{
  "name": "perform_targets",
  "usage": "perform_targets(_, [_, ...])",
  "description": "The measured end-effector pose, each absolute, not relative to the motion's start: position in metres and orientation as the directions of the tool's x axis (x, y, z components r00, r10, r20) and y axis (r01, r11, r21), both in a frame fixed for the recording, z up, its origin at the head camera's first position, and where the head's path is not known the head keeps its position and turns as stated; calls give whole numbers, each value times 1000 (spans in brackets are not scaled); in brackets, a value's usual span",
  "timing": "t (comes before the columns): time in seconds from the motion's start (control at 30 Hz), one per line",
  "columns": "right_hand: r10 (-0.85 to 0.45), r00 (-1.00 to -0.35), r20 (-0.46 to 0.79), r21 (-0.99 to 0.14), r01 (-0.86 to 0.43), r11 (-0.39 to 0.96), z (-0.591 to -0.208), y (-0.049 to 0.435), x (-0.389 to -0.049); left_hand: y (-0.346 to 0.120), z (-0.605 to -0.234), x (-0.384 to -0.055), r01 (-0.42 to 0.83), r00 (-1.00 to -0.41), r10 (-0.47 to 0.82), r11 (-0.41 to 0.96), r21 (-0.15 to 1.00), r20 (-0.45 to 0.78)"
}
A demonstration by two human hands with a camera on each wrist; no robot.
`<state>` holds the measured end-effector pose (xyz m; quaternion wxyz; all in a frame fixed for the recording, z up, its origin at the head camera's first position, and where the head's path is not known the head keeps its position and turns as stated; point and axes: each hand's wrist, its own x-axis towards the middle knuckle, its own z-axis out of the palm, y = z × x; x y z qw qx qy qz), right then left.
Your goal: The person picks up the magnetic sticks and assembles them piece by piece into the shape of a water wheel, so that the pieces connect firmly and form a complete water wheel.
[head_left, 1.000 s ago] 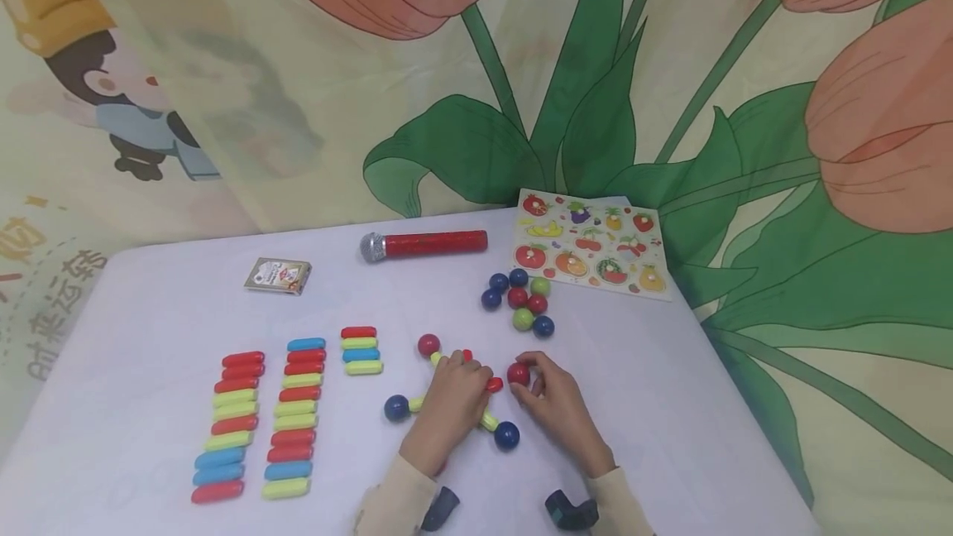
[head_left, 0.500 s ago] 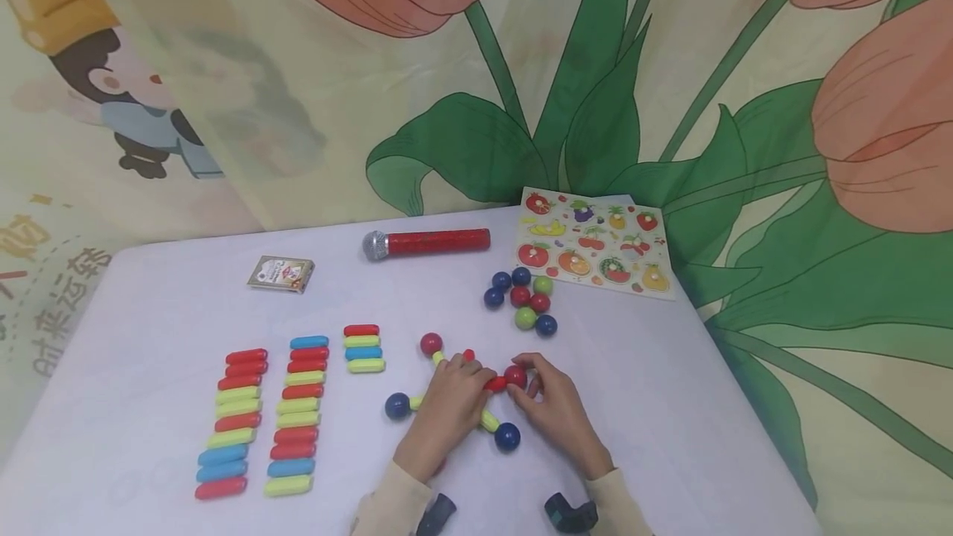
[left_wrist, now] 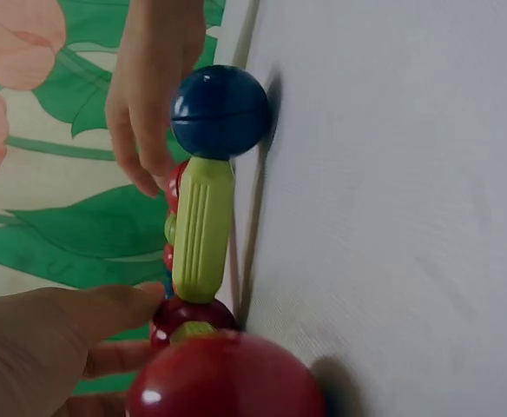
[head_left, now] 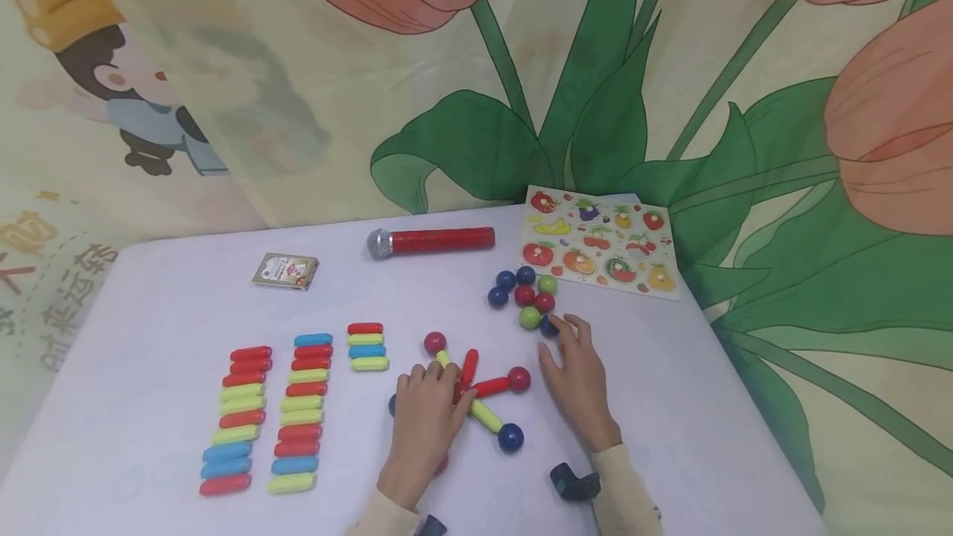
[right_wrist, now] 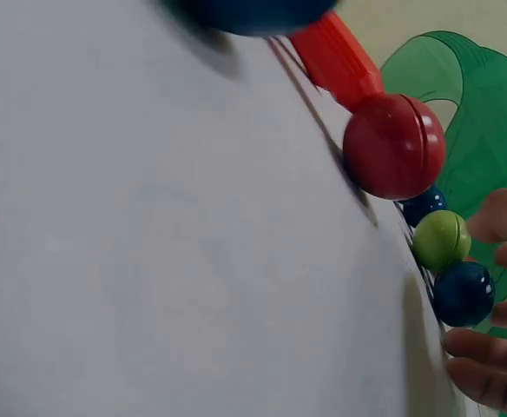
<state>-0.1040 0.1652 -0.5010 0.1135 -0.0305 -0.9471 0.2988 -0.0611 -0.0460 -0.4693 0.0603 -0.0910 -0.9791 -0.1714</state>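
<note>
A star-shaped magnetic ball-and-rod figure lies on the white table, its red and yellow-green rods spreading from a dark red centre ball (left_wrist: 188, 314). My left hand (head_left: 423, 418) lies over its left side, thumb and fingers around that centre ball. Red balls (head_left: 519, 379) and blue balls (head_left: 510, 437) cap several rods; one upper red rod (head_left: 470, 365) has a bare end. My right hand (head_left: 581, 379) reaches to the loose balls, fingers apart around a blue ball (right_wrist: 464, 294) beside a light green ball (right_wrist: 442, 241). The left hand hides part of the figure.
Rows of coloured rods (head_left: 303, 417) lie at the left. Behind stand a small card box (head_left: 286, 270), a red toy microphone (head_left: 439, 241) and a fruit puzzle board (head_left: 600, 242). Several loose balls (head_left: 524, 295) cluster before the board. A printed cloth backs the table.
The red ball from my right hand has joined the end of a red rod and been let go. That hand has moved away to the loose balls. My left hand has shifted slightly left.
</note>
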Motion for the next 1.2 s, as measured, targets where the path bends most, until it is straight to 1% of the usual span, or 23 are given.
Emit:
perform_targets(0.17, [116,-987,110,-567,34,823,-499,169,-113,-49,-471,-61,236,-969,198,913,332,145])
perform_targets(0.23, [129,-987,91,-571,54,819,-500,171,-114,-50,-470,-61,249,-967,211,909,335,146])
perform_targets(0.4, [132,-990,58,-583,74,809,-502,174,-111,-55,-468,-63,259,-966,239,909,327,101])
perform_targets(0.57, [90,-996,7,-626,66,777,-504,171,-103,-64,-464,-63,314,-949,299,892,324,96])
perform_targets(0.67, [42,-999,-22,-653,47,756,-504,165,-95,-66,-461,-63,321,-947,312,889,325,81])
perform_targets(0.73, [15,-1000,-16,-665,22,746,-505,161,-91,-65,-460,-64,325,-945,313,889,322,92])
perform_targets(0.9, [-33,-998,44,-681,-54,730,-506,153,-83,-48,-460,-68,357,-933,322,887,292,162])
perform_targets(1.03, [-48,-997,56,-692,-73,718,-507,150,-81,-33,-463,-71,334,-942,309,908,255,134])
perform_targets(1.2, [-66,-997,36,-694,-73,716,-508,149,-79,-24,-468,-77,300,-953,281,927,225,113])
